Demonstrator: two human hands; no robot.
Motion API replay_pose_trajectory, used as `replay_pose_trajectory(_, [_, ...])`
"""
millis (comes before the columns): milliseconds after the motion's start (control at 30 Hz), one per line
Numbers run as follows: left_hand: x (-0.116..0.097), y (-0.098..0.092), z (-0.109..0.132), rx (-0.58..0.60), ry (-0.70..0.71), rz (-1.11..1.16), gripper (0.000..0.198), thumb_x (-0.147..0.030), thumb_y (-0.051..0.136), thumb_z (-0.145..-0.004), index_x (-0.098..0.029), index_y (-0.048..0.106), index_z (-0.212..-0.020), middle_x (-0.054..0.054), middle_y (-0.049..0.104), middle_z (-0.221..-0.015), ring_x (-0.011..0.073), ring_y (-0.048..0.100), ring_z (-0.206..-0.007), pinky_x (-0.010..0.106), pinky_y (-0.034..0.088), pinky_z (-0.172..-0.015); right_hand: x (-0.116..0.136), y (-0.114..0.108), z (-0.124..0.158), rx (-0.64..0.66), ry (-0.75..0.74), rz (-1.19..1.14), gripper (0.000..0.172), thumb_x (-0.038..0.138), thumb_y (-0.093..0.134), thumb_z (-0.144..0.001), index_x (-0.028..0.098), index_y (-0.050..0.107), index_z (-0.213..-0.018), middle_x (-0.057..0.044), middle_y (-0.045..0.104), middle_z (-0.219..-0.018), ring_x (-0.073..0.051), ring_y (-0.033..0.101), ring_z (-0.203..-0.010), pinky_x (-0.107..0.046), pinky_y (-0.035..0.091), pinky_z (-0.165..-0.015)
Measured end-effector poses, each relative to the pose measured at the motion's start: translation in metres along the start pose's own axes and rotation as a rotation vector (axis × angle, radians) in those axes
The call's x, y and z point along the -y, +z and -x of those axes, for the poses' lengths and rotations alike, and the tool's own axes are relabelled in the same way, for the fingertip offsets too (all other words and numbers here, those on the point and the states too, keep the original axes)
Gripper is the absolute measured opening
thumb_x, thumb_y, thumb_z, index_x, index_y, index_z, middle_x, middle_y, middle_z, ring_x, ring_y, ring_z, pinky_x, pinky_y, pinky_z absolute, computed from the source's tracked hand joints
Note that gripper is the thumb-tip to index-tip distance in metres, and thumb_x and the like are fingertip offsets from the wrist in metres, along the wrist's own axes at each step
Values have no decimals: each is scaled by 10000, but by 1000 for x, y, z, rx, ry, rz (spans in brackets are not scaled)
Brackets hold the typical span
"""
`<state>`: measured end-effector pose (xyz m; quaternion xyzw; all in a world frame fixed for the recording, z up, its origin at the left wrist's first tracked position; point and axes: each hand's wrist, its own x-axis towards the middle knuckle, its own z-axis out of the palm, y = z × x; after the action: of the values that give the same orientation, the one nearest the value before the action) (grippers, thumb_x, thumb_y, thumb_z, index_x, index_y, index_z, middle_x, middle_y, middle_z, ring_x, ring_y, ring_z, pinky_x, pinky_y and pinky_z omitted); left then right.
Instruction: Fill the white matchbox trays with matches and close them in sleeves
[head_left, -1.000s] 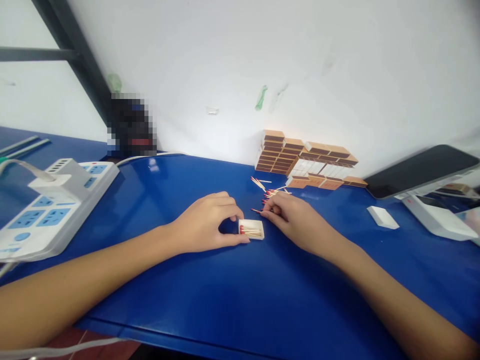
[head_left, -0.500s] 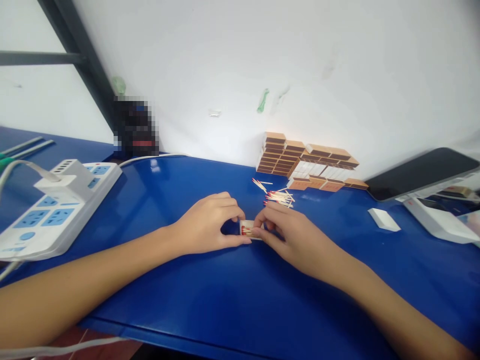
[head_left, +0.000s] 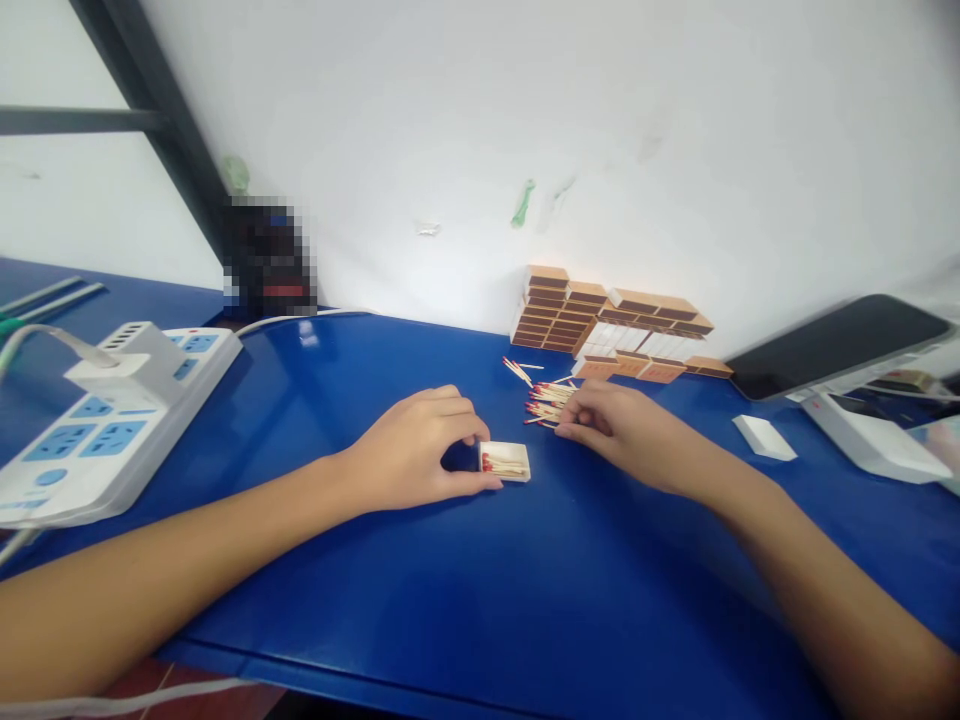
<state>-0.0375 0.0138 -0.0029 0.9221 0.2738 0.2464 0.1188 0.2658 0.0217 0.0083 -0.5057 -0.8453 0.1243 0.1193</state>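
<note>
A small white matchbox tray (head_left: 523, 472) with several red-tipped matches inside lies on the blue table. My left hand (head_left: 424, 445) holds its left end, thumb on the near side and fingers on the far side. Behind it and to the right is a loose pile of matches (head_left: 546, 396), their red heads mostly pointing left. My right hand (head_left: 615, 425) is at the pile's right edge. Its thumb and fingertips are pinched around the end of a match, and they cover part of the pile.
Matchboxes (head_left: 559, 310) stand stacked against the white wall. At right a phone or tablet (head_left: 847, 345) leans on a stand, with a small white block (head_left: 765, 438) in front. A white power strip (head_left: 112, 430) with a plugged-in adapter and cables lies at left.
My right hand has moved from the tray up and right to the match pile. The tray and its matches are now uncovered. My left hand stays in place on the tray.
</note>
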Motion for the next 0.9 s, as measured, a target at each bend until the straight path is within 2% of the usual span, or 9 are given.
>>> replay_pose_trajectory(167, [0, 0, 0, -8, 3, -6, 354, -494, 790, -877, -172, 742, -1016, 35, 703, -899, 192, 612, -873, 328, 494, -792, 9, 10, -1, -35, -71, -12, 199, 340, 551, -1031, 225, 603, -877, -63, 660, -950, -201, 608, -816, -322, 459, -706])
replay_pose_trajectory(300, [0, 1, 0, -10, 9, -2, 356, -498, 782, -883, -168, 738, -1010, 41, 705, -899, 195, 614, -865, 332, 494, -793, 16, 16, -3, -71, -113, -41, 109, 297, 530, -1045, 231, 616, -1052, -79, 648, -1069, -211, 640, -903, -351, 503, -802])
replay_pose_trajectory(467, [0, 1, 0, -21, 16, 1, 347, -492, 776, -891, -166, 735, -1005, 46, 709, -899, 197, 615, -863, 335, 499, -797, 19, 16, -4, -69, -103, 33, 160, 272, 538, -1032, 223, 567, -883, -72, 639, -973, -206, 607, -797, -336, 473, -707])
replay_pose_trajectory(600, [0, 0, 0, -15, 10, 4, 346, -490, 776, -891, -163, 732, -994, 45, 710, -900, 197, 611, -869, 335, 497, -796, 22, 12, -2, -94, -89, 54, 178, 255, 500, -1044, 218, 541, -875, -73, 629, -980, -197, 585, -764, -330, 442, -677])
replay_pose_trajectory(800, [0, 1, 0, -6, 6, 3, 347, -487, 790, -880, -165, 728, -995, 42, 708, -903, 197, 611, -868, 329, 488, -794, 58, 16, 8, -71, -100, -128, 147, 290, 507, -1063, 231, 594, -960, -37, 641, -931, -180, 589, -791, -301, 450, -694])
replay_pose_trajectory(900, [0, 1, 0, 0, 7, 14, 332, -478, 789, -882, -168, 727, -985, 40, 707, -915, 195, 614, -873, 329, 488, -802, 75, 20, 12, -44, -121, -135, 140, 269, 526, -1052, 226, 618, -956, -45, 655, -946, -172, 592, -774, -302, 452, -684])
